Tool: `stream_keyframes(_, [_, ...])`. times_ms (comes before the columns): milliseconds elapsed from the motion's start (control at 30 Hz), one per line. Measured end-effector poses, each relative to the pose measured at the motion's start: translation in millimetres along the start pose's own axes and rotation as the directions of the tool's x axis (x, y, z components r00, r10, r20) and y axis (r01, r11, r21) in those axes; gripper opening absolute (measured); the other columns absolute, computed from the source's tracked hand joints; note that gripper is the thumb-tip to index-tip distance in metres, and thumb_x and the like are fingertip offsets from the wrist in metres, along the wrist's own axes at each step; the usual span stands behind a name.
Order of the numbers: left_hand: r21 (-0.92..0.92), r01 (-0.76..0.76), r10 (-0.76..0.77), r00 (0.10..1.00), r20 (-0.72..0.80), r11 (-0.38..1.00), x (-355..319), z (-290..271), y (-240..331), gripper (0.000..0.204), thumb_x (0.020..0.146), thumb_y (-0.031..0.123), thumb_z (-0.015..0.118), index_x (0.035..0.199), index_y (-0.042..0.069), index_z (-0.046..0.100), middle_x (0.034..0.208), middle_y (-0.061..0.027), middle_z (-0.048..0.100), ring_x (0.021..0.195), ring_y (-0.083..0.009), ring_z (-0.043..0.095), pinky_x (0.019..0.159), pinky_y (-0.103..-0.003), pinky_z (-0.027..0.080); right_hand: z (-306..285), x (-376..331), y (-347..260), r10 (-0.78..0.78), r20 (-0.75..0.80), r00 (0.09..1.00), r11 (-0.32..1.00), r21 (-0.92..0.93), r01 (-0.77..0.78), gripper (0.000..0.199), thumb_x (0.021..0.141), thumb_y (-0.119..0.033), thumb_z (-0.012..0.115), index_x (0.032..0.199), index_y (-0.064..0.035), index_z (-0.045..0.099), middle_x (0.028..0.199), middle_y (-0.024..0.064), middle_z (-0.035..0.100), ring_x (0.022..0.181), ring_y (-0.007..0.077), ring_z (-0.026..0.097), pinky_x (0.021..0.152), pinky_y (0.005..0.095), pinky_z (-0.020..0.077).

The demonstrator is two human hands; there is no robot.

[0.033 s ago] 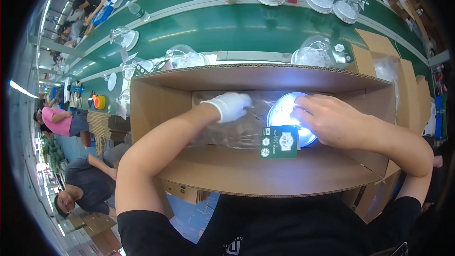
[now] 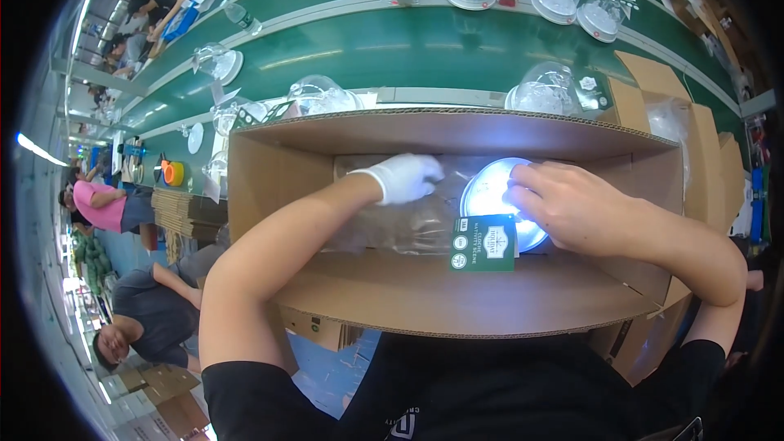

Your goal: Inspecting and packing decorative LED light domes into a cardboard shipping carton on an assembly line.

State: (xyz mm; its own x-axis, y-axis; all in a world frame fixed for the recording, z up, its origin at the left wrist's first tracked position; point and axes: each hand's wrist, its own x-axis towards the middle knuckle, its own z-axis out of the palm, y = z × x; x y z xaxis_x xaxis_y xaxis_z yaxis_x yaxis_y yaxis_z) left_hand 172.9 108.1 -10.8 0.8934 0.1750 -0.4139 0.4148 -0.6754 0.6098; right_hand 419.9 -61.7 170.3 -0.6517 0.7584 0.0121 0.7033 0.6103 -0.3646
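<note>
Inside a long open cardboard box (image 2: 457, 298), my bare right hand (image 2: 572, 204) grips a round, brightly glowing white light-up base (image 2: 487, 186). Its fingertips press on the rim and face, and glare hides detail there. A green card tag (image 2: 483, 247) hangs at the near side of the base. To the left, my left hand (image 2: 404, 180) wears a white glove, its fingers curled over a clear plastic bag (image 2: 408, 233) and seemingly pinching it. The fingertips are slightly blurred. The bag spreads leftward from the base.
Clear domes on white bases (image 2: 545, 91) stand beyond the box on a green bench (image 2: 392, 57), beside bottles. Another open carton (image 2: 702, 139) is at the right. Flattened cardboard (image 2: 186, 214) is stacked at the left, where a seated person (image 2: 155, 314) is close by.
My gloved left hand has shifted slightly right, toward the glowing base, with its fingers more curled. My right hand and the base stay nearly where they were.
</note>
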Motion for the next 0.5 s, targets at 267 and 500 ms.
stream_keyframes(267, [0.130,0.033,-0.019,0.994,-0.104,0.991,-43,-27,5,0.042,0.096,0.020,0.056,0.134,0.002,0.058,0.142,-0.0196,0.053,0.127,-0.0347,0.054,0.110,-0.039,0.041,6,29,-10,0.010,-0.030,0.999,0.995,0.097,-0.007,0.022,0.082,0.000,0.067,0.101,0.0019,0.056,0.102,0.0151,0.055,0.091,0.0328,0.064,0.075,0.0423,0.0533])
stream_keyframes(500, [0.550,-0.064,-0.164,0.920,0.356,0.833,-99,-20,53,0.042,0.084,0.035,0.066,0.122,0.019,0.069,0.133,-0.0046,0.057,0.115,-0.0266,0.059,0.085,-0.047,0.052,18,55,-20,-0.026,-0.011,1.000,0.991,0.134,0.027,0.022,0.082,0.002,0.066,0.101,0.0038,0.056,0.102,0.0162,0.055,0.090,0.0336,0.064,0.076,0.0439,0.0533])
